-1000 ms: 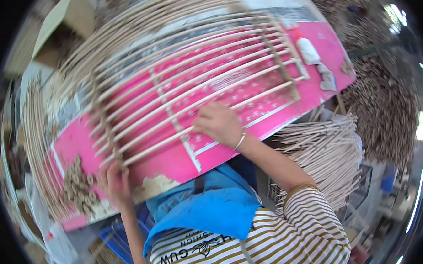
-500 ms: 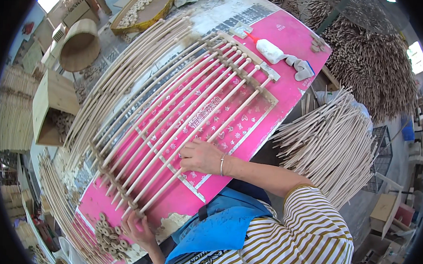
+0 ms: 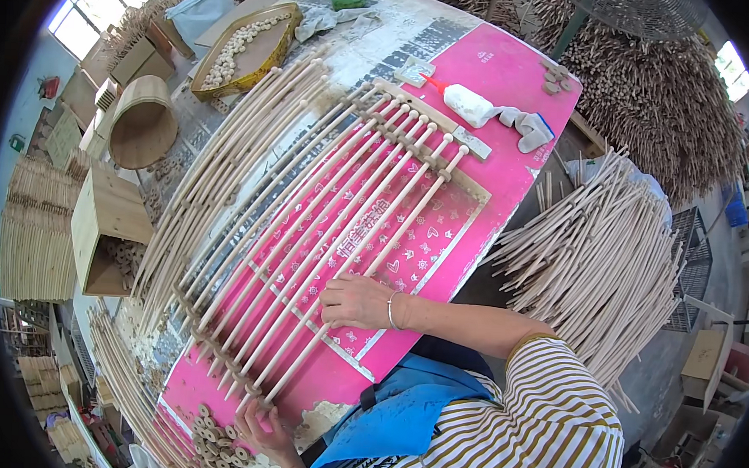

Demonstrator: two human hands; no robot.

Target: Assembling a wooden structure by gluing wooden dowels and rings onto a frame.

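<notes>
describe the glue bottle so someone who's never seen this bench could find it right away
Start at the pink board that covers the bench and go to its far end, past the row of wooden rods. The glue bottle lies on its side there, next to a crumpled grey cloth. It is the only white plastic thing on the board, and it has a red nozzle.

Far across my pink table, a white squeeze bottle (image 3: 470,105) with a red tip lies on its side. Just left of it sits a small flat printed packet (image 3: 413,71), pale green and white. Far left, open cardboard boxes (image 3: 108,228) stand.
</notes>
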